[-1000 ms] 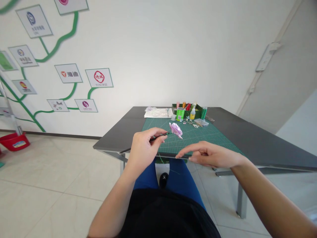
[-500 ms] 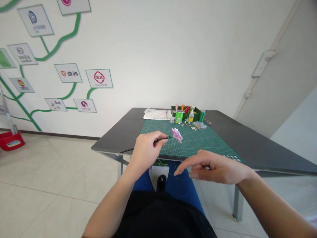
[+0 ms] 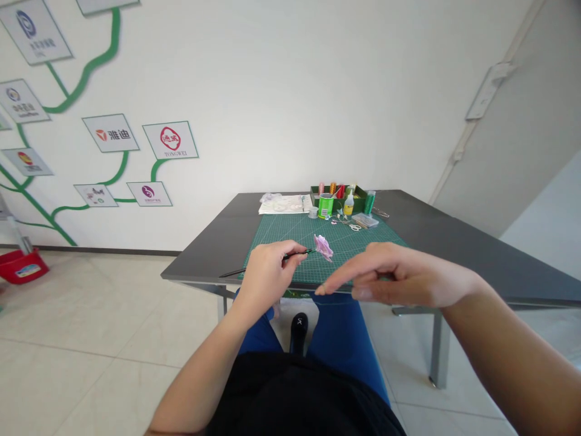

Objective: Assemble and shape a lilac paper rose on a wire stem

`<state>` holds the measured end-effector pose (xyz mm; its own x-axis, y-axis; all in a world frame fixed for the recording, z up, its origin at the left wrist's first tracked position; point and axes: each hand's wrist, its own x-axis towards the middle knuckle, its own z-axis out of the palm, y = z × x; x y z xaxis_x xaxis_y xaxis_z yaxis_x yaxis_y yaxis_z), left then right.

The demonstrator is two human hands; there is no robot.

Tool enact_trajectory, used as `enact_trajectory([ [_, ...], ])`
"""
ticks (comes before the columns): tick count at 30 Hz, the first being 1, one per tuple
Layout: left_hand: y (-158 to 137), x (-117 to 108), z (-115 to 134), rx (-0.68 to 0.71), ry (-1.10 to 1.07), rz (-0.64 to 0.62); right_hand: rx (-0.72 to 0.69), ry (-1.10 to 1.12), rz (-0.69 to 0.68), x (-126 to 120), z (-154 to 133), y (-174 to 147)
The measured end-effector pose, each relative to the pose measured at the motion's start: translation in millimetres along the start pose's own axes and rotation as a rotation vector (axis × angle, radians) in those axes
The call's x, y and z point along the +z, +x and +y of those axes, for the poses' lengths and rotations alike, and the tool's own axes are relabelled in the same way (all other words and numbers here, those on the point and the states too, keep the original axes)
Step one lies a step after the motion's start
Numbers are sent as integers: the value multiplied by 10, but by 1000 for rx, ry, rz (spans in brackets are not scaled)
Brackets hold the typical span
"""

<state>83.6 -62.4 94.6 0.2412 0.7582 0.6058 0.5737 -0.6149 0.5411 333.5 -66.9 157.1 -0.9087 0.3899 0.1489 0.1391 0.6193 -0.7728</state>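
My left hand is closed, thumb and fingers pinching the thin dark stem of an artificial flower. Its pale purple bloom points right, past my fingertips, and the stem's tail sticks out to the lower left. To the right and slightly lower is my right hand, index finger stretched toward the left and the other fingers curled in. A very fine thread shows faintly below the right fingers; its path to the stem is hard to make out. Both hands are raised above the table's front edge.
A green cutting mat covers part of the dark table. Toward the back are papers, a green can, a glue bottle, white-handled scissors, a clear case and a box of thread spools.
My right hand has risen, now overlapping the mat's front edge. My left hand keeps its pinch on the flower stem almost in place. The view has shifted slightly.
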Motion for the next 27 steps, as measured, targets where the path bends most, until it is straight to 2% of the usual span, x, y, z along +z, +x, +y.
enact_trajectory([
  [4, 60, 17, 9, 9, 39, -60, 38, 15, 70, -255, -51, 93],
  [7, 121, 40, -20, 7, 24, -65, 98, 56, 68, -464, -57, 183],
  [12, 254, 71, -80, 32, 20, -69, 140, 22, 81, -850, 116, 355],
  [18, 430, 55, -180, 39, 18, -86, 142, 57, 103, -1148, 642, 585],
  [27, 736, 144, -610, -32, -57, -80, 281, 206, 64, -1131, 1573, 807],
])
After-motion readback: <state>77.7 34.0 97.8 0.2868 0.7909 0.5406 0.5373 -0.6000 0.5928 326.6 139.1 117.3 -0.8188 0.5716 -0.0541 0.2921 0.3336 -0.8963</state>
